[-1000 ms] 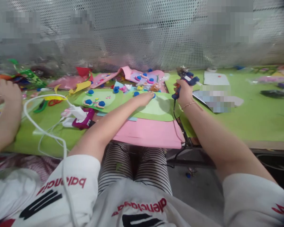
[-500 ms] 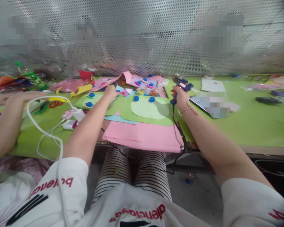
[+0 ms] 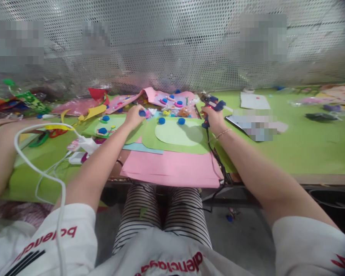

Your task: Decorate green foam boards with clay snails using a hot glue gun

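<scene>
My left hand (image 3: 134, 116) pinches a round blue piece (image 3: 142, 113) above the left part of the green sheets. In my right hand (image 3: 212, 119) is a dark blue glue gun (image 3: 215, 104), held at the right edge of the middle sheet, its black cord hanging down. Between my hands lies a green paper sheet (image 3: 149, 135) with a pale green oval (image 3: 178, 132) on it. Two blue round pieces, one at the left (image 3: 161, 120) and one at the right (image 3: 181, 121), sit along the oval's top edge. Pink sheets (image 3: 172, 166) lie nearer to me.
A tablet or phone (image 3: 244, 126) and a white card (image 3: 254, 101) lie at the right. At the left are white cables with plugs (image 3: 87, 145), scissors (image 3: 57, 132) and another person's arm (image 3: 5, 149). Decorated pink pieces (image 3: 172, 100) stand behind.
My left hand has turned slightly and the blue piece in its fingers now shows clearly. My right hand still holds the glue gun. The whole view has shifted a little.
</scene>
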`<state>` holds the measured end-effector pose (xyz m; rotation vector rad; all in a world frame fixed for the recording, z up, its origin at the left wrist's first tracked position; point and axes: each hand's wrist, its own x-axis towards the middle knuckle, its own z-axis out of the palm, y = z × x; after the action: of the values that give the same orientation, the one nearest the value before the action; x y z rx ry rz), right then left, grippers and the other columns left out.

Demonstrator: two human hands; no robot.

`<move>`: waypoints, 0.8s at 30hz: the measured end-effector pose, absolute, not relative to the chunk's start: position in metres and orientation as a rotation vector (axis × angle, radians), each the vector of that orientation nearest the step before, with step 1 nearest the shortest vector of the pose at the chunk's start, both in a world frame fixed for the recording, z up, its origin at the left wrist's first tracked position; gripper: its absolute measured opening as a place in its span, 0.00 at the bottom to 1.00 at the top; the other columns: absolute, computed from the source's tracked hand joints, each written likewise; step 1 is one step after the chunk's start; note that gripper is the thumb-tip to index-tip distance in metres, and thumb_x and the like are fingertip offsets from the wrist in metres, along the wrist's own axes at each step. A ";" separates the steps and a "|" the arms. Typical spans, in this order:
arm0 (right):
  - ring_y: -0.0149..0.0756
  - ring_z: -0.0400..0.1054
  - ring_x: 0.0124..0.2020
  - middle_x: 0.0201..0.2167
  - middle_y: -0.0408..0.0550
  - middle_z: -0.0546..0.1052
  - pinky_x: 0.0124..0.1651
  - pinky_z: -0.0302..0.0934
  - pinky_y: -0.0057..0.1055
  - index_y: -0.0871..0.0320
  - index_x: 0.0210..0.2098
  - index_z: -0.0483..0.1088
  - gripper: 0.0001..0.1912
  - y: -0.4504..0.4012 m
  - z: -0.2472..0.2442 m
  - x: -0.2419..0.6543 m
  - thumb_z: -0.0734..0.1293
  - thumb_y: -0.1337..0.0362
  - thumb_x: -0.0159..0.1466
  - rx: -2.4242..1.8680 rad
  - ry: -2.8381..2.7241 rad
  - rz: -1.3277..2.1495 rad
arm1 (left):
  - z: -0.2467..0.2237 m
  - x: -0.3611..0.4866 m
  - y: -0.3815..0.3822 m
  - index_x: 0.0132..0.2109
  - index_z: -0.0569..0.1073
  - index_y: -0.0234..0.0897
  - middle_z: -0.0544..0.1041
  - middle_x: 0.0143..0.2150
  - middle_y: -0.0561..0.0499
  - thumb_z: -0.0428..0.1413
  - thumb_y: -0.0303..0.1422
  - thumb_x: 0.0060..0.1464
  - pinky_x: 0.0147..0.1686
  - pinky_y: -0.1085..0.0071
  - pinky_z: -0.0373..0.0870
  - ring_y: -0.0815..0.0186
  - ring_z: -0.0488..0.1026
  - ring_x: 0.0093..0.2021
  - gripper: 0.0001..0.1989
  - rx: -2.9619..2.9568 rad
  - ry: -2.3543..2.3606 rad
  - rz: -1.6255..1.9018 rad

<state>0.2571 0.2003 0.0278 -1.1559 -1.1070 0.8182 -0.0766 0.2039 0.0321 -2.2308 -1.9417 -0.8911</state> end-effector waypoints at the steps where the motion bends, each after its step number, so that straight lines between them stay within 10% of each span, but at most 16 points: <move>1: 0.24 0.59 0.19 0.17 0.39 0.67 0.22 0.56 0.24 0.59 0.21 0.65 0.05 0.198 0.028 0.256 0.67 0.67 0.49 -1.155 -1.134 0.822 | 0.035 -0.073 0.198 0.40 0.74 0.37 0.77 0.43 0.46 0.60 0.23 0.44 0.49 0.65 0.68 0.59 0.73 0.46 0.13 -2.263 -1.897 -0.969; 12: 0.30 0.67 0.26 0.24 0.40 0.70 0.35 0.67 0.31 0.57 0.27 0.65 0.15 0.141 0.037 0.207 0.74 0.58 0.48 -0.893 -1.590 1.094 | 0.031 -0.008 0.112 0.40 0.71 0.37 0.72 0.38 0.51 0.65 0.28 0.43 0.33 0.71 0.69 0.70 0.68 0.30 0.16 -2.416 -1.525 -1.371; 24: 0.37 0.70 0.31 0.30 0.45 0.77 0.36 0.63 0.33 0.55 0.33 0.66 0.15 0.120 0.033 0.193 0.73 0.59 0.51 -1.043 -1.885 0.744 | 0.010 0.007 0.103 0.39 0.70 0.39 0.70 0.39 0.50 0.64 0.25 0.44 0.33 0.72 0.70 0.67 0.70 0.37 0.15 -2.461 -1.267 -1.446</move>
<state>0.1929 0.1203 0.0330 -1.0430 -1.8854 0.7441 0.0065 0.1026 0.0097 -2.4612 -1.2672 -1.4459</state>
